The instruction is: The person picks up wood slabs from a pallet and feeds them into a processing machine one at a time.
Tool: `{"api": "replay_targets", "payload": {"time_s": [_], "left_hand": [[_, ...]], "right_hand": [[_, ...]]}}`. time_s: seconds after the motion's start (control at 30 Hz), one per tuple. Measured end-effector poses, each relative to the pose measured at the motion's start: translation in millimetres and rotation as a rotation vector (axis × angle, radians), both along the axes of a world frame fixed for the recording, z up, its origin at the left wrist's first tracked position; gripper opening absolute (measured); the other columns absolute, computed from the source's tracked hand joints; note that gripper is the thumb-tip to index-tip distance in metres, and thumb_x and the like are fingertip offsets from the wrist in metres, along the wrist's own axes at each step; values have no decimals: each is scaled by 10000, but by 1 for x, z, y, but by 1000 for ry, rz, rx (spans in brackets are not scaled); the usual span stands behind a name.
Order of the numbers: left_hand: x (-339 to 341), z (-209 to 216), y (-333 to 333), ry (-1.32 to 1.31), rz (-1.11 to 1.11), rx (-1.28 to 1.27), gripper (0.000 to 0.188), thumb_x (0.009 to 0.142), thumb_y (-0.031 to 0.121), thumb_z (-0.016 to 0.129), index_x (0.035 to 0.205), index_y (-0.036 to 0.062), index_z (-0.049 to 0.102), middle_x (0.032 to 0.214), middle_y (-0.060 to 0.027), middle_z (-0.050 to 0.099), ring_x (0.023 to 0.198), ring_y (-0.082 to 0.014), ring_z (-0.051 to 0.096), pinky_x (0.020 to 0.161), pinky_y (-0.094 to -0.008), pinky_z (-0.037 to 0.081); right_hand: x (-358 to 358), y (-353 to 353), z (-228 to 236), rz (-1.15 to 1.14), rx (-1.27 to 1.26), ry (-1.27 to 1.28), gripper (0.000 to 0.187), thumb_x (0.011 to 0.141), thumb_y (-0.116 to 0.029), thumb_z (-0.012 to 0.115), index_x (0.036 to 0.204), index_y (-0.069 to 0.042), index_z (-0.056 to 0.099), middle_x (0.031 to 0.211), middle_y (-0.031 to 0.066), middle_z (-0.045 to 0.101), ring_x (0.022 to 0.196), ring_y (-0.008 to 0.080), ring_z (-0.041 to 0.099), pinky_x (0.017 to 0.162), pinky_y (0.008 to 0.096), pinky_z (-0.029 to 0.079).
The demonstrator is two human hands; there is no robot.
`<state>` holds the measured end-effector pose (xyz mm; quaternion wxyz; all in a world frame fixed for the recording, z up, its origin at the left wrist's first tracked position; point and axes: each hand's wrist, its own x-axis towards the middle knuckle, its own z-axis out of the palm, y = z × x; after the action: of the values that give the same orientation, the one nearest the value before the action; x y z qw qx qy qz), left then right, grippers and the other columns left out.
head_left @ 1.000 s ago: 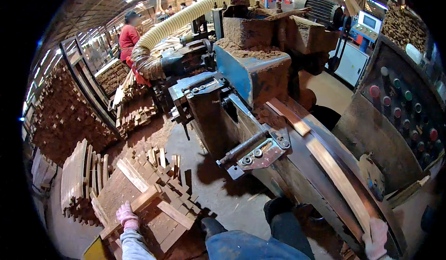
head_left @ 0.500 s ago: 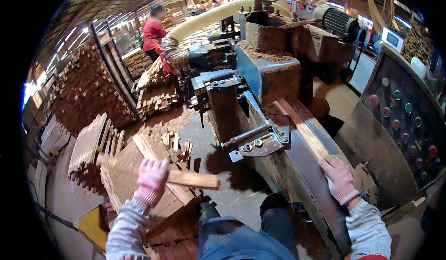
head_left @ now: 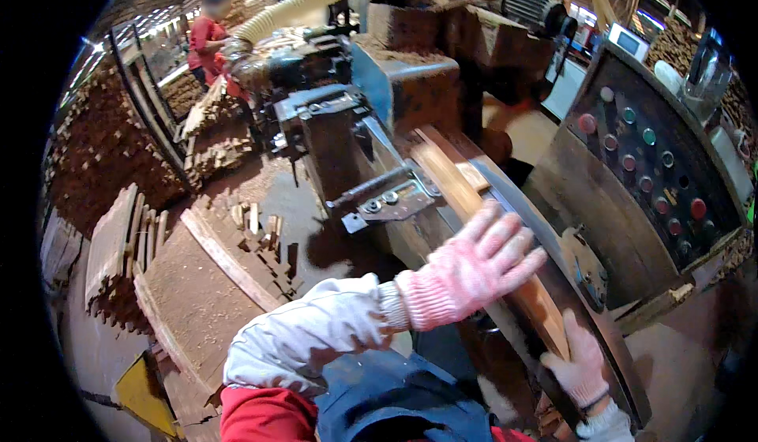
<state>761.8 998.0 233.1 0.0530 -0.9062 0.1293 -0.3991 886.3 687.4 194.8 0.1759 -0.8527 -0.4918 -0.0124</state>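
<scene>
A long wooden strip (head_left: 543, 312) lies lengthwise on the metal bed (head_left: 604, 324) of a woodworking machine, its far end beside the guide bracket (head_left: 395, 197). Across its middle reaches my left hand (head_left: 478, 268) in a pink-and-white glove, fingers stretched and spread over the wood. At the strip's near end, my right hand (head_left: 580, 363), gloved alike, grips it with the thumb on the left side; some of its fingers are hidden. The end of another wooden piece (head_left: 473, 176) shows just beyond, to the right of the strip.
A stack of boards (head_left: 209, 284) covered in sawdust stands at left, with more piled strips (head_left: 118, 237) behind. To the right rises a control panel (head_left: 655, 158) with several coloured buttons. A ribbed hose (head_left: 308, 4) arches at the back, near a person in red (head_left: 207, 43).
My left hand has swung from the board stack to the machine bed, bringing the wooden strip over. My right hand has drawn back toward me and now grips its near end. The view has shifted right.
</scene>
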Motion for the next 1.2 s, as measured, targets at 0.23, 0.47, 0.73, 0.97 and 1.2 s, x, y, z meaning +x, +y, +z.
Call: {"api": "replay_targets", "payload": {"time_s": [0.23,0.47,0.73,0.97,1.2], "left_hand": [[-93,-79,68,207,364,-287,712,667,144,760,1336,69,530,1311,-150,565,1246,-360,519,1084,-524,414],[-283,-160,86,382,1251,-425,823,753,320,764,1441,27,420,1351,-199,509,1264,-423,469,1092,-521,369],[-345,-177,169,423,1759,-1036,959,803,514,693,1534,41,290,1486,-221,410,1378,-408,383,1139,-501,331],[-288,-205,241,262,2054,-1303,1144,789,623,712,1584,26,145,1570,-202,337,1435,-372,346,1155,-535,312],[-302,-228,252,-5,2152,-1210,910,844,354,729,1557,63,244,1379,-203,530,1261,-365,553,1036,-464,469]], "right_hand": [[6,-88,-20,-218,-161,-65,794,707,-109,766,1446,-14,492,1179,202,619,1068,389,560,933,459,449],[75,53,-44,-92,267,-219,704,814,-16,646,1490,-16,449,1337,200,588,1164,351,550,1036,420,407],[98,249,-38,132,571,-90,705,883,-112,675,1524,-36,392,1378,230,561,1233,411,531,1054,456,406],[62,60,-51,120,299,-240,565,792,-79,654,1346,2,579,1207,206,609,1059,403,586,930,480,458],[20,-71,-18,188,-123,-297,474,899,-132,632,1359,-27,587,1293,238,609,1145,456,575,974,554,464]]}}
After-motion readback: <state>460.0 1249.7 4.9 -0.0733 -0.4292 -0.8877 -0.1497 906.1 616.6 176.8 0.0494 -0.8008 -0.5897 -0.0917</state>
